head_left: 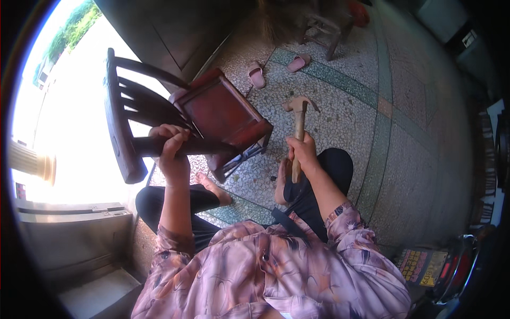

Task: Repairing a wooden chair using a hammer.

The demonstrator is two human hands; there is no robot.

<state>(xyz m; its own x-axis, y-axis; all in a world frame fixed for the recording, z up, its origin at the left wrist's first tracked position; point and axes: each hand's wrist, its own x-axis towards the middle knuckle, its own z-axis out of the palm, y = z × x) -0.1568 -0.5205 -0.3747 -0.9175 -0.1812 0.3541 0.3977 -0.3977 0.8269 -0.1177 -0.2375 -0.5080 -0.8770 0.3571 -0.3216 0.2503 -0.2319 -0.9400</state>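
Observation:
A dark red-brown wooden chair (220, 109) stands tilted in front of me, its slatted back toward the left. My left hand (173, 146) is closed round one dark side post of that back, and the thick top rail lies just left of my fingers. In my right hand (303, 150) is a claw hammer (299, 117), gripped partway along its wooden handle. The hammer's head points away from me, above the floor and to the right of the seat, apart from the chair.
My bare feet rest on the speckled floor (345, 133) below the chair. Two pink slippers (256, 76) lie beyond it, near a dark wooden stool (325, 29). A bright doorway opens at the left, beside a dark panel (164, 32). A metal-framed object (459, 266) stands at lower right.

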